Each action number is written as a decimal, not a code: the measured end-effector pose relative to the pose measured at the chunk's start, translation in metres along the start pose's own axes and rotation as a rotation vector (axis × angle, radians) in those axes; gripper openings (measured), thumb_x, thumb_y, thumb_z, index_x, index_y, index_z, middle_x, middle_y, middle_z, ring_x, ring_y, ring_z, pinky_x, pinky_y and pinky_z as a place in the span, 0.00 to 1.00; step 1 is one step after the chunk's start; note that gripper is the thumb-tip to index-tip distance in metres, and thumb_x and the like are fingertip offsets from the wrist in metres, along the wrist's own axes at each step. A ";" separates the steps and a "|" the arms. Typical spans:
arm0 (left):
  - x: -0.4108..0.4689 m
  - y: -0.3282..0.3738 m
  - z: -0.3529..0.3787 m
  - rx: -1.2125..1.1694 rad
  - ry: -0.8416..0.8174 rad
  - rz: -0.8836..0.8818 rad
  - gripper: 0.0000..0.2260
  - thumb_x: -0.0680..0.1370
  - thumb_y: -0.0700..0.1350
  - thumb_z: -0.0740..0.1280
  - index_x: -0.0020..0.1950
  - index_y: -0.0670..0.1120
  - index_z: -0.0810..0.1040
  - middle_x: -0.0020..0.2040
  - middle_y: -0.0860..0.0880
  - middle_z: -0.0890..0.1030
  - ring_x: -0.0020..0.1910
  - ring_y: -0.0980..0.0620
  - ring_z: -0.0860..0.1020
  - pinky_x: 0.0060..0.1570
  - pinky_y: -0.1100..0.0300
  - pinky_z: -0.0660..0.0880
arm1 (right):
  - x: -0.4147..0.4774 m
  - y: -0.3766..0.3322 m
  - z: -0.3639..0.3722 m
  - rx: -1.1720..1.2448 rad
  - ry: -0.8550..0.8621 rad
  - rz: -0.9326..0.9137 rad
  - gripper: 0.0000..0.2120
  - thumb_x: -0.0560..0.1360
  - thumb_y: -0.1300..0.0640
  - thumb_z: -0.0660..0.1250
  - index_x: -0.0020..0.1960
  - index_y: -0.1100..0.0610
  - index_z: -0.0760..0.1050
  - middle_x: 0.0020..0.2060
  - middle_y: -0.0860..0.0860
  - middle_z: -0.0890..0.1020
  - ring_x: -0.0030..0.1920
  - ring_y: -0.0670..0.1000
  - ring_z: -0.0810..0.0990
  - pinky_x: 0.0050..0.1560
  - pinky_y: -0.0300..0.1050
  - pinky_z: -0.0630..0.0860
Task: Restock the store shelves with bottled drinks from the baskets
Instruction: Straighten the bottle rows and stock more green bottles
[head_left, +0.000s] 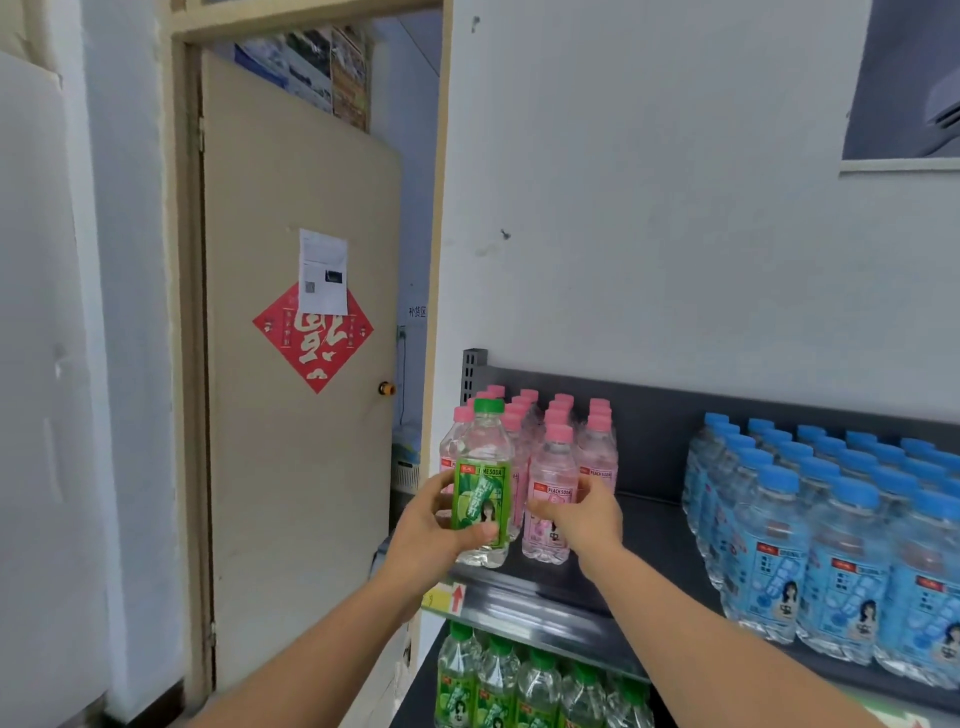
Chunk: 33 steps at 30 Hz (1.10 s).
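My left hand (436, 530) grips the lime soda bottle (482, 483); my right hand (582, 514) wraps a peach soda bottle (551, 499). I judge lime belongs on the shelf below (519, 670).

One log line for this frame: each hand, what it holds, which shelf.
left hand: grips lime soda bottle | right hand: on peach soda bottle | top shelf
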<state>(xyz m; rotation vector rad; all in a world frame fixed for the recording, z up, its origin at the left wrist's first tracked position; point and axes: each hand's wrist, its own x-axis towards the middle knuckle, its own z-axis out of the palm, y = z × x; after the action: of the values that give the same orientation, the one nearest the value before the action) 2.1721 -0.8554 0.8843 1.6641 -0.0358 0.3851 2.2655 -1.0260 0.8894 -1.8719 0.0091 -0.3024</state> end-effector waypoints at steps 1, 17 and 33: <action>0.003 -0.001 -0.002 -0.002 -0.006 -0.001 0.31 0.68 0.41 0.77 0.68 0.54 0.70 0.57 0.50 0.78 0.55 0.52 0.78 0.55 0.53 0.77 | 0.002 -0.001 0.003 -0.013 0.010 -0.002 0.28 0.62 0.53 0.81 0.57 0.55 0.73 0.49 0.50 0.80 0.49 0.53 0.79 0.51 0.50 0.77; 0.017 -0.023 -0.012 -0.003 -0.092 0.029 0.27 0.69 0.40 0.77 0.56 0.65 0.71 0.56 0.53 0.78 0.54 0.53 0.78 0.57 0.51 0.77 | -0.002 -0.003 0.011 -0.263 0.131 -0.060 0.36 0.66 0.39 0.74 0.67 0.54 0.68 0.59 0.51 0.76 0.59 0.55 0.76 0.52 0.49 0.74; -0.053 -0.028 0.030 0.037 -0.137 0.140 0.33 0.67 0.39 0.78 0.65 0.58 0.66 0.54 0.60 0.75 0.52 0.65 0.73 0.46 0.70 0.70 | -0.102 -0.002 -0.031 0.120 -0.190 -0.316 0.20 0.64 0.51 0.80 0.52 0.49 0.75 0.45 0.47 0.84 0.45 0.45 0.83 0.48 0.42 0.79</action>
<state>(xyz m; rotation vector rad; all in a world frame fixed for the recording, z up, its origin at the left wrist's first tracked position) 2.1356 -0.8917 0.8411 1.7272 -0.2495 0.3791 2.1598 -1.0388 0.8791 -1.7733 -0.4289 -0.3324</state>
